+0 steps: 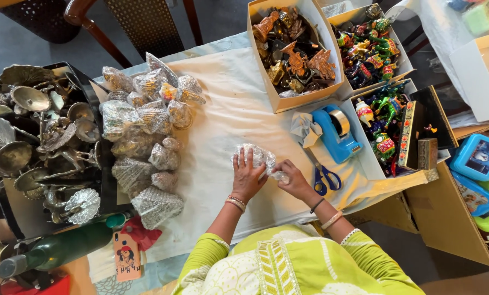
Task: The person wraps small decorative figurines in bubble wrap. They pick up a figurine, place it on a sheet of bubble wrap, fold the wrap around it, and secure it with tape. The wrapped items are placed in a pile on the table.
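Observation:
My left hand (246,178) presses flat on a small item wrapped in clear plastic (258,156) that lies on the white sheet (222,104) in the middle of the table. My right hand (293,178) pinches the wrap's loose end at the bundle's right side. Both wrists carry bangles, and my green sleeves fill the bottom of the view. A blue tape dispenser (336,134) and blue-handled scissors (322,175) lie just right of my right hand.
A pile of plastic-wrapped silver pieces (146,136) sits to the left, beside a black tray of unwrapped silver ornaments (37,136). Cardboard boxes of brass figures (293,54) and painted figures (370,46) stand at the back right. A green bottle (59,248) lies bottom left.

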